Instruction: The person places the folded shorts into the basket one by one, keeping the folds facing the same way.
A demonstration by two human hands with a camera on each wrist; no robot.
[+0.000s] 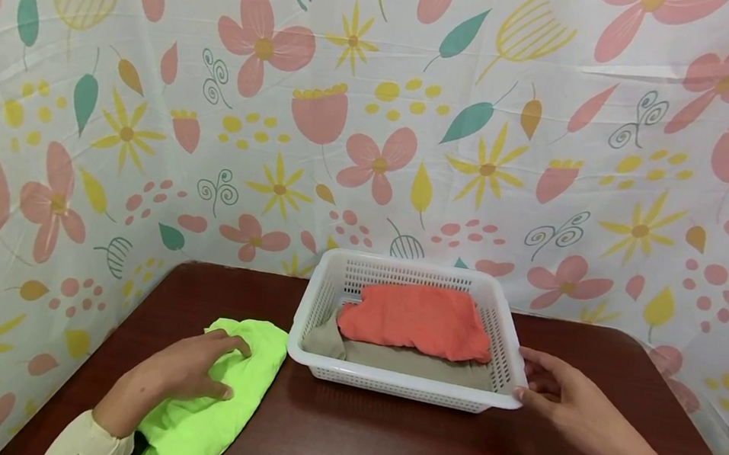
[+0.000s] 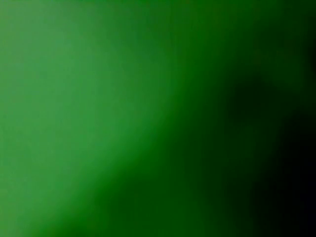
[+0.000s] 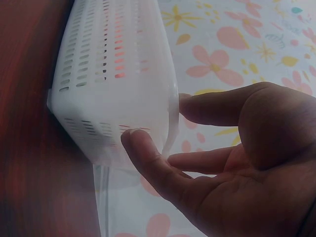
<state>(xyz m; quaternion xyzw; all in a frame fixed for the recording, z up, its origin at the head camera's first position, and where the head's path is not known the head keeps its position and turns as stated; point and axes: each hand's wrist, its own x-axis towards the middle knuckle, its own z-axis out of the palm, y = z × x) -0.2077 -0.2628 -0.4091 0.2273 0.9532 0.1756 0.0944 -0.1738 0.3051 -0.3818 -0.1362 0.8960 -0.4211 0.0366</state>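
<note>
Fingers of left hand (image 1: 182,373) loosely curled, pressing down on lime-green cloth (image 1: 225,394) at near left of dark wooden table (image 1: 376,452). Right hand (image 1: 566,400) relaxed, fingertips (image 3: 136,140) touching rim corner of white perforated basket (image 1: 329,284), thumb at its wall. Cloth likely light, soft, floppy: best gathered by bunched folds. Basket thin, stiff, smooth plastic; inside, orange cloth (image 1: 421,319) over beige cloth (image 1: 416,361).

My left wrist view is only green blur. The green cloth (image 1: 213,400) runs off the head view's bottom edge, and the orange cloth (image 1: 418,319) covers most of the beige cloth (image 1: 416,363).
</note>
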